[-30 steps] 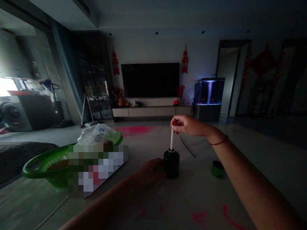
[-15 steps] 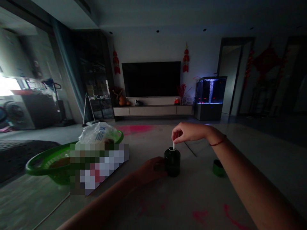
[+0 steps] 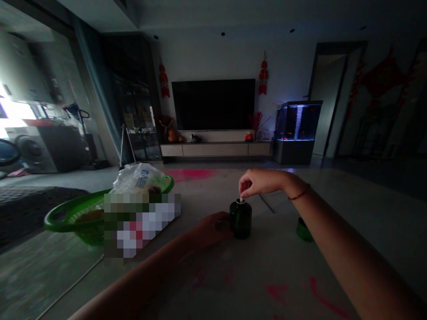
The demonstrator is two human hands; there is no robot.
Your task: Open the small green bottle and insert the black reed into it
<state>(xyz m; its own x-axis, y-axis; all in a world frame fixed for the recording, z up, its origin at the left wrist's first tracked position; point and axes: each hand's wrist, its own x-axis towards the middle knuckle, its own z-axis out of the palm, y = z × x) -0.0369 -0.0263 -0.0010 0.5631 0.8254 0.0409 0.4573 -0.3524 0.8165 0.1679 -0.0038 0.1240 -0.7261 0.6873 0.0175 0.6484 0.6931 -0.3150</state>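
Note:
A dark green bottle [image 3: 240, 222] stands upright on the table. My left hand [image 3: 213, 230] is closed against its left side, with some fingers hidden behind it in the dark. Above the pale-rimmed mouth, my right hand [image 3: 253, 182] points downward, its fingertips pinching a short white stick [image 3: 242, 199]. Only the upper end of this stick shows; the rest is inside the neck. To the right, partly behind my right forearm, sits a green cap-like piece [image 3: 303, 231]. A thin dark rod [image 3: 267, 203] lies behind the bottle.
At left stands a green plastic basket [image 3: 60, 224] holding a clear plastic bag [image 3: 136, 180]. A blurred-out white and red item [image 3: 150, 226] lies in front of it. Pink smears [image 3: 276, 291] mark the table [image 3: 187, 289]. A thin pale cord [image 3: 71, 286] runs off the near left.
My right hand has lowered toward the bottle, and the white stick has slid deeper into its mouth. The whole view has shifted slightly. My left hand remains at the bottle.

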